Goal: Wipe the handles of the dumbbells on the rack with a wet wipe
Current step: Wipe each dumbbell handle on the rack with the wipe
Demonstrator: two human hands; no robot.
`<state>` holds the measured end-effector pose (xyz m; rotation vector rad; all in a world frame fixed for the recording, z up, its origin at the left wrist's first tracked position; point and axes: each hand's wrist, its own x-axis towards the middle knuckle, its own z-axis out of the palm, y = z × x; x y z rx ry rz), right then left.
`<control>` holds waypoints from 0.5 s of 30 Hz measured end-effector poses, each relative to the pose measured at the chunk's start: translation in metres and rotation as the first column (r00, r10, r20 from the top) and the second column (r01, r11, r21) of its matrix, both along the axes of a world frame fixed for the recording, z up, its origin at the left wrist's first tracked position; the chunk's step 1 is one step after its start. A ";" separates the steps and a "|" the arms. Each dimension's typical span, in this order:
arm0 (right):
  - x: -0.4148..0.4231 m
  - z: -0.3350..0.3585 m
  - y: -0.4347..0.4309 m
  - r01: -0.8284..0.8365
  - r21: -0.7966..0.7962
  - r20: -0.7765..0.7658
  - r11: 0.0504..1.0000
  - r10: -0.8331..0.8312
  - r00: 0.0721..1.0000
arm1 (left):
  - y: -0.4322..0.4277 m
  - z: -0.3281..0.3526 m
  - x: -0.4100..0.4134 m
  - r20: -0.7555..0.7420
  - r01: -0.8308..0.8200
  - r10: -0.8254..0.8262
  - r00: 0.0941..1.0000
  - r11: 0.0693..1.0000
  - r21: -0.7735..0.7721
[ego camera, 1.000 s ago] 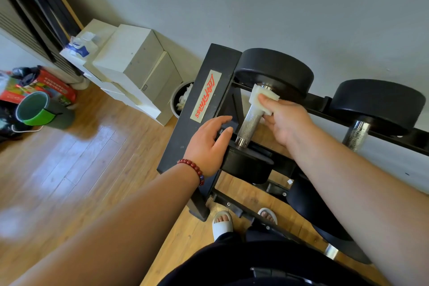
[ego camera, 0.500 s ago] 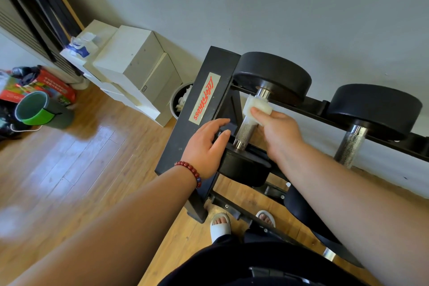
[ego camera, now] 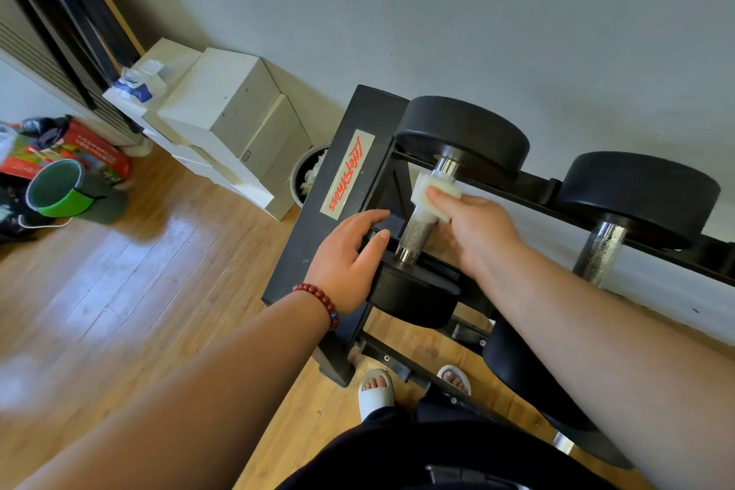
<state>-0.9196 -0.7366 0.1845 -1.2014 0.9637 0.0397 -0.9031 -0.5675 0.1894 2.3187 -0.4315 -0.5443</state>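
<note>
A black dumbbell rack (ego camera: 314, 219) stands against the wall with a red-lettered label on its end post. The left dumbbell has a knurled chrome handle (ego camera: 415, 237) between two black heads. My right hand (ego camera: 475, 231) wraps a folded white wet wipe (ego camera: 431, 193) round the upper part of that handle, thumb on top. My left hand (ego camera: 350, 259), with a red bead bracelet on the wrist, rests on the near black head (ego camera: 413, 298), fingers relaxed. A second dumbbell's chrome handle (ego camera: 602, 251) sits to the right, untouched.
White boxes (ego camera: 222, 107) are stacked by the wall left of the rack, with a pack of wipes (ego camera: 135, 85) on top. A round bin (ego camera: 308, 175) stands behind the rack's end. A green bucket (ego camera: 55, 187) and clutter lie far left. My sandalled feet (ego camera: 376, 390) are under the rack.
My right hand with the wipe slid down the handle a little, then back up towards the far head. My left hand stays on the near head.
</note>
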 end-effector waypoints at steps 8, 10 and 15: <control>-0.008 -0.003 0.002 -0.041 -0.033 -0.010 0.999 0.040 0.999 | 0.000 0.000 0.000 0.000 -0.013 0.013 1.000 1.000 -0.011; -0.004 -0.001 -0.002 -0.024 0.011 0.007 1.000 0.024 1.000 | 0.000 0.000 0.000 0.004 -0.008 0.008 1.000 1.000 -0.011; 0.014 0.010 -0.008 0.113 0.014 0.052 0.994 -0.113 0.992 | -0.001 0.000 0.000 0.009 -0.005 0.005 1.000 1.000 -0.005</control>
